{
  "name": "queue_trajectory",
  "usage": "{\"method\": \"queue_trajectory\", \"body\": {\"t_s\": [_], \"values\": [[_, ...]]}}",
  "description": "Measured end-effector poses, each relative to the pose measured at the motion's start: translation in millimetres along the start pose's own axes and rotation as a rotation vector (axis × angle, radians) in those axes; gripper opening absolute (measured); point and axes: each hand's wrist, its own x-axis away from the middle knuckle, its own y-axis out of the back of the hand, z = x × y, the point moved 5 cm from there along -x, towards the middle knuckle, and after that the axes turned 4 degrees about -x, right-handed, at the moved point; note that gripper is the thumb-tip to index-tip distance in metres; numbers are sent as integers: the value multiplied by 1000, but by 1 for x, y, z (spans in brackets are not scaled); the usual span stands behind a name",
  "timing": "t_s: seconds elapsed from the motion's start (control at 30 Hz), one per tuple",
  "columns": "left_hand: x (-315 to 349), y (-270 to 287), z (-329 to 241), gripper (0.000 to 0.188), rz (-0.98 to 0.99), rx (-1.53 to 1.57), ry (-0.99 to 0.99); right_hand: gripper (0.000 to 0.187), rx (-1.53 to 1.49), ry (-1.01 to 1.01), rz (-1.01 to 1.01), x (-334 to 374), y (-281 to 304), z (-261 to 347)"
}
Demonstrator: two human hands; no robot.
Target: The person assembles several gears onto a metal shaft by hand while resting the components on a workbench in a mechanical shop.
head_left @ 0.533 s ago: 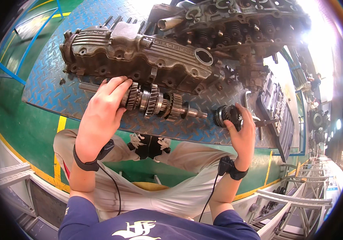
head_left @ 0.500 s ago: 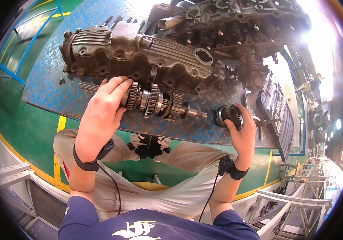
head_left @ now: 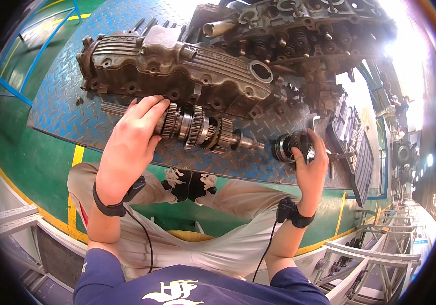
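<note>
A gear shaft [head_left: 196, 129] lies across the blue plate, carrying several toothed gears and ending in a thin stub on the right. My left hand [head_left: 131, 145] is wrapped over its left part, where the palm and fingers cover some of the splined shaft. Just past the stub, apart from it, sits a short gear assembly [head_left: 285, 147] of dark toothed rings. My right hand [head_left: 311, 168] grips its right side between thumb and fingers, hiding part of the far edge.
Behind the shaft lies a ribbed metal valve cover [head_left: 177, 71], with a dirty cylinder head [head_left: 294, 43] beyond it. An open tool case [head_left: 352, 137] stands at the right. The blue tread plate [head_left: 65, 114] has its near edge just before my knees.
My right hand has shifted slightly to the right, and more of the short gear assembly shows between thumb and fingers. My left hand and the gear shaft are almost unmoved.
</note>
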Motion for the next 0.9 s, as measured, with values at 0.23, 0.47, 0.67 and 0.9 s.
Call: {"method": "queue_trajectory", "body": {"t_s": [0.23, 0.47, 0.67, 0.9], "values": [[1, -1, 1, 70, 1, 5, 9, 59, -69, 42, 69, 3, -2, 6], [0, 0, -1, 70, 2, -5, 6, 61, -95, 61, 101, 3, 0, 6], [2, 0, 3, 70, 4, 1, 8, 63, -132, 58, 155, 2, 0, 5], [0, 0, 1, 70, 5, 9, 9, 64, -301, -1, 158, 4, -7, -12]]}}
